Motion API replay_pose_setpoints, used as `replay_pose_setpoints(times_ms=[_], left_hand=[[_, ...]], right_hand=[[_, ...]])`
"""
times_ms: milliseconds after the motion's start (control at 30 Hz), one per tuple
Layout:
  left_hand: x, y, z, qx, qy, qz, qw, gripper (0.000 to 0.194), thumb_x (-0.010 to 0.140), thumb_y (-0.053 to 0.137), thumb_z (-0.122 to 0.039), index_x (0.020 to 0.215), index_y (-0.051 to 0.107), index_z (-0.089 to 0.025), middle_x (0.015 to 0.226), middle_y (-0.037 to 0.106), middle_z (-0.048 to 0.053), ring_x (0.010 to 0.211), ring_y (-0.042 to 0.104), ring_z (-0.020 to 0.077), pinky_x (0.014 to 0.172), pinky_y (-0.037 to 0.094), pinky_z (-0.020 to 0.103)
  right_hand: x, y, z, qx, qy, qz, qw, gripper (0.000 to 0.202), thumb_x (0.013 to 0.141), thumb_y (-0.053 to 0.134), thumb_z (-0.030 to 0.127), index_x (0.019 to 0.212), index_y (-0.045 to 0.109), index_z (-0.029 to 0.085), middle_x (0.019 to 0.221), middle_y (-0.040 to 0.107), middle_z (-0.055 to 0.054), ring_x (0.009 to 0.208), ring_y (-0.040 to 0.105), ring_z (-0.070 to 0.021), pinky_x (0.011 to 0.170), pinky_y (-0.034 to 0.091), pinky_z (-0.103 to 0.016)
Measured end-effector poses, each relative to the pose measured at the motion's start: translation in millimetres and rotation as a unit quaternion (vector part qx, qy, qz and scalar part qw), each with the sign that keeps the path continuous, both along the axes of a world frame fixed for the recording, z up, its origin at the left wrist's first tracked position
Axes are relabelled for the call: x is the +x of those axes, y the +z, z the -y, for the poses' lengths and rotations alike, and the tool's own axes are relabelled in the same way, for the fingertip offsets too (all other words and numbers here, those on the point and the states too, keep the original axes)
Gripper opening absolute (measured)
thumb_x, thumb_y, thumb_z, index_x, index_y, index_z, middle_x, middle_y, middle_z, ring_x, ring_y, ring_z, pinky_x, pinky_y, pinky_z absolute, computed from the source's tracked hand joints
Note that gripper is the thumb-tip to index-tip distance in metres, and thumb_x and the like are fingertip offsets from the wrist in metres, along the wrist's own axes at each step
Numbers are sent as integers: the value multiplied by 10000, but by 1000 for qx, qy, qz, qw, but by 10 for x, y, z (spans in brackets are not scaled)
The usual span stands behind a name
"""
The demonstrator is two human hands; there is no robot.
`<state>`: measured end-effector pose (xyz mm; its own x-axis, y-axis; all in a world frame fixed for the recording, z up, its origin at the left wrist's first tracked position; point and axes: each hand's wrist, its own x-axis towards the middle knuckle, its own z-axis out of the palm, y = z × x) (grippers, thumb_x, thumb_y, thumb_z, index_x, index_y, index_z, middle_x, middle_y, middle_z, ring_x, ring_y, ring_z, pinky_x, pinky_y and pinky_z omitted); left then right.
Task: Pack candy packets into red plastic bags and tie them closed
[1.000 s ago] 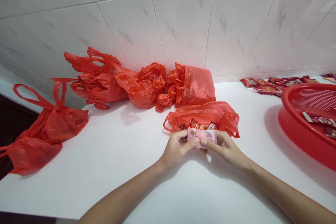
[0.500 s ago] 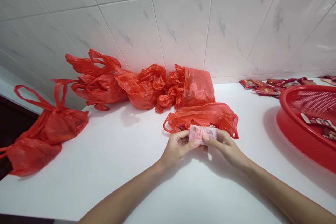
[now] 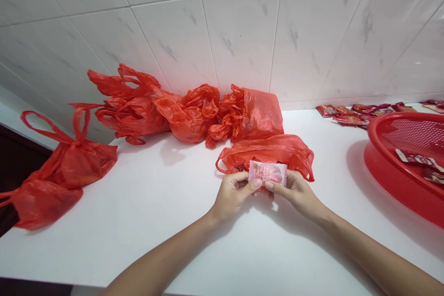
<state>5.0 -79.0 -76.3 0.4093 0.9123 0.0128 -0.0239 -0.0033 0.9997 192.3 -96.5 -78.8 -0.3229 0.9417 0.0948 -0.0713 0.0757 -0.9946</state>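
Straightened up since a moment ago, now showing fuller lettering! Pinching the pink snack packet (image 3: 267,172) by both ends, with left hand (image 3: 231,193) and right hand (image 3: 303,193), just before the open red plastic bag (image 3: 277,149). Spotting tied red bags (image 3: 85,161) by the worktop's (image 3: 156,222) left edge, plus red mesh basket (image 3: 385,180) at far right.

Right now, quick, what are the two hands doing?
Left hand: closed on the pink packet, thumb in front.
Right hand: closed on the same pink packet, at its other end.
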Motion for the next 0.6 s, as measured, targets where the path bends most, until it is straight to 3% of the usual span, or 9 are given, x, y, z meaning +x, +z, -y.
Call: replay_pose_setpoints(times_ms=[433,600], left_hand=[[-3,17,2,-2,6,-7,1000,457,795,732,-574,649,669,-146,613,597,27,623,539,141,606,415,272],[-1,4,2,2,5,-1,1000,470,786,736,-575,628,641,-142,581,547,1,591,484,112,590,387,255]], right_hand=[[29,-57,-18,26,-41,41,998,367,812,788,521,802,657,178,743,678,-29,688,602,-173,622,480,-281],[30,-11,-13,42,-7,34,999,336,872,729,515,892,729,180,851,738,-56,802,662,-207,738,526,-311]])
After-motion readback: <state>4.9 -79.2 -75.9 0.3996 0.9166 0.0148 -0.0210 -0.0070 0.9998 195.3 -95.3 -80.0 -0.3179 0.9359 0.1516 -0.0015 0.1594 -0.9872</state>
